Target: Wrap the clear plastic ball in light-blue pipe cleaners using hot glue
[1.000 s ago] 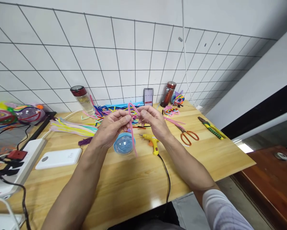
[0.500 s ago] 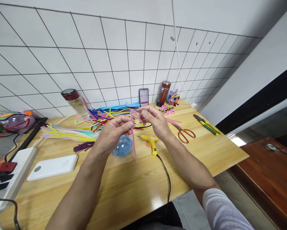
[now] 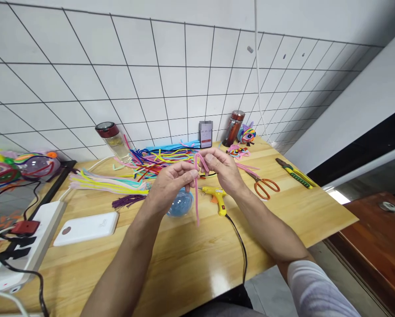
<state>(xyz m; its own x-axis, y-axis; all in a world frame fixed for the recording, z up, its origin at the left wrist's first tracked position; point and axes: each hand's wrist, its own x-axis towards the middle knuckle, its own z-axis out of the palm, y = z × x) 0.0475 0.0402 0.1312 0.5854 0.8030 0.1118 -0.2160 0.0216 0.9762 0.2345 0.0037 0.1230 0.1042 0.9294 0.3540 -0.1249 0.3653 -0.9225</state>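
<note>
A pink pipe cleaner point(image 3: 197, 202) hangs between my hands, folded over at the top with one long end pointing down. My left hand point(image 3: 174, 182) pinches its straight part between thumb and fingers. On the bent part, my right hand point(image 3: 222, 169) is closed with thumb against fingertips. Below my left hand sits a clear round container with blue content point(image 3: 181, 204), partly covered by that hand. A yellow glue gun point(image 3: 219, 197) lies just under my right hand. Behind both hands spreads a pile of coloured pipe cleaners point(image 3: 161, 160).
Orange-handled scissors point(image 3: 266, 188) and pliers point(image 3: 294, 174) lie to the right. A white power bank point(image 3: 85, 229) and a power strip point(image 3: 41, 246) are at left. Along the wall stand a glass bottle point(image 3: 113, 141), a phone point(image 3: 206, 134) and a red-brown flask point(image 3: 233, 127).
The view has turned slightly left, so everything appears farther right. Both hands still grip the pink pipe cleaner, and its folded short end now points more down and right.
</note>
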